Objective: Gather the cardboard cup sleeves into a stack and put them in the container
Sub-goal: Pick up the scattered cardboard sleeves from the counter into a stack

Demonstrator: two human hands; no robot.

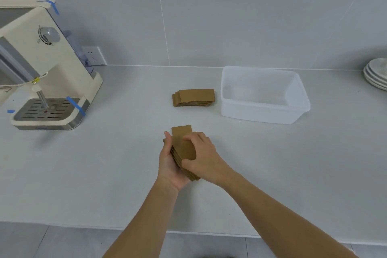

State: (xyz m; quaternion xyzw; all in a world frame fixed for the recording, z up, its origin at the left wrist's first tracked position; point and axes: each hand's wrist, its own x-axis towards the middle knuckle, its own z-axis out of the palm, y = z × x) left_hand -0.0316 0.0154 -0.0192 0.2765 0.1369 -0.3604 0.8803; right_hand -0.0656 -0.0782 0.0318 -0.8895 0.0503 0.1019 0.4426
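A stack of brown cardboard cup sleeves [184, 148] is held above the middle of the counter. My left hand [168, 161] cups the stack from below and from the left. My right hand [202, 157] grips it from the top and right side, with the top sleeve sticking out past the fingers. A second pile of sleeves [193, 97] lies flat on the counter further back. Just to the right of that pile stands a translucent white plastic container [293, 111], open at the top with nothing visible inside.
A cream espresso machine [41, 65] with blue tape strips stands at the left. White plates [377, 75] are stacked at the far right by the wall. A wall socket [94, 55] sits behind the machine. The counter's front edge [209, 233] runs below my forearms.
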